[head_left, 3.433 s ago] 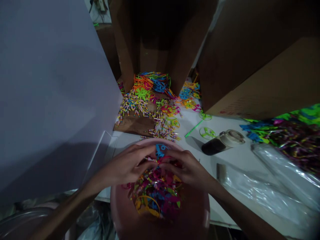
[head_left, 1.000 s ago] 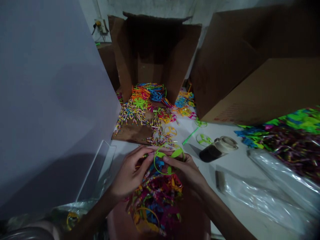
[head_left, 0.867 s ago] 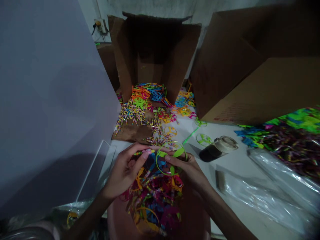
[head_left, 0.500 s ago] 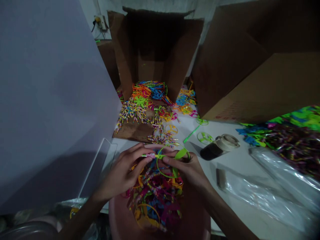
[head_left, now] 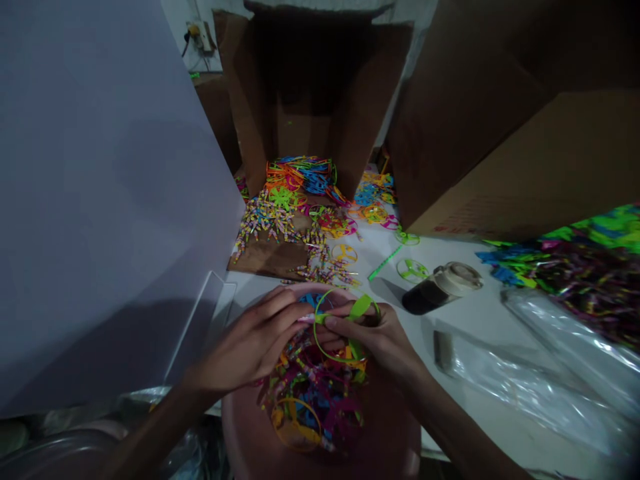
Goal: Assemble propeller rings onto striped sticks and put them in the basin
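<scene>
L hand [head_left: 263, 333] has moved in vs. 0.5 s ago, pinching pink stick [head_left: 307, 319] up to green propeller [head_left: 361, 307] pinched by R hand [head_left: 383, 340], so they're prob. engaging.

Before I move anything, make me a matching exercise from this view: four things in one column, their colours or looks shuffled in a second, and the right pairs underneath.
Things
1. Ring in the right hand
2. Basin
3. Jar on the table
4. Plastic packaging lying nearer the camera than the jar

Looks
A. Clear and shiny
B. Pink
C. Dark lower part, pale top
D. Light green

Right pairs: 1-D, 2-B, 3-C, 4-A
</scene>
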{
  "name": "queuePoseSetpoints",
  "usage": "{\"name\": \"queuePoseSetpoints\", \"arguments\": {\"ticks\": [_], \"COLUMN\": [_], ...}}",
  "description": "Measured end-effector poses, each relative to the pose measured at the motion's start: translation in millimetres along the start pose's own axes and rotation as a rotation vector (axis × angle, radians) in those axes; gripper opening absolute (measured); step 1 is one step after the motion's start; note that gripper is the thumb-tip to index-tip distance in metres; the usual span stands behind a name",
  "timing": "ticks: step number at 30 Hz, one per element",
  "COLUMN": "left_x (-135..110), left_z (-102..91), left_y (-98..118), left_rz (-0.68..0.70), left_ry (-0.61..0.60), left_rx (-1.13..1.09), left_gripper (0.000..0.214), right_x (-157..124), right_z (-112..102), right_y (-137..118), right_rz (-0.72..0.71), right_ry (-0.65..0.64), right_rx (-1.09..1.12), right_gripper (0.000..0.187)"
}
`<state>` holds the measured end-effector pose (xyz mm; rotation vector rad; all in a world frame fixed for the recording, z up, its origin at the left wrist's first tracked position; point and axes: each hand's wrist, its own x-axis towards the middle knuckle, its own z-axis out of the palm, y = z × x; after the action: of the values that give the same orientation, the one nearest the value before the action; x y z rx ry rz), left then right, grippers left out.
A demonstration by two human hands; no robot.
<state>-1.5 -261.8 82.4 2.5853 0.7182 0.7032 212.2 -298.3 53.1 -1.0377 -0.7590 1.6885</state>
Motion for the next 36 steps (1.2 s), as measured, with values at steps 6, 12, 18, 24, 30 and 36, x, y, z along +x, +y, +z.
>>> {"name": "queuePoseSetpoints", "arguments": {"ticks": [6, 12, 18, 24, 30, 36], "left_x": [-0.9, -7.6, -2.2, 10.0, 4.2, 0.5], "left_z": [10.5, -4.5, -11.9, 2.8, -0.7, 2.0], "left_y": [-8.6, -9.1, -2.7, 5.5, -0.3, -1.5], "left_rz": [0.020, -0.058, -0.181, -0.211, -0.215, -0.162], "left_ry": [0.023, 0.041, 0.102, 0.031, -0.018, -0.033], "left_rx": [0.017, -0.020, -0.202, -0.347, -0.277, -0.209], "left_gripper": [0.023, 0.023, 0.016, 0.016, 0.016, 0.017], "right_x": [1.7, -1.7, -5.6, -11.1, -11.9, -9.4], "right_z": [-2.5, -12.3, -19.4, -8.4, -9.5, -8.5], "right_y": [3.4, -2.6, -9.2, -5.9, -4.5, 0.7], "right_rz": [0.058, 0.072, -0.003, -0.005, -0.056, -0.092], "right_ry": [0.004, 0.027, 0.138, 0.076, 0.000, 0.022], "right_rx": [0.039, 0.053, 0.071, -0.005, -0.131, -0.228], "right_gripper": [0.019, 0.024, 0.024, 0.020, 0.017, 0.018]}}
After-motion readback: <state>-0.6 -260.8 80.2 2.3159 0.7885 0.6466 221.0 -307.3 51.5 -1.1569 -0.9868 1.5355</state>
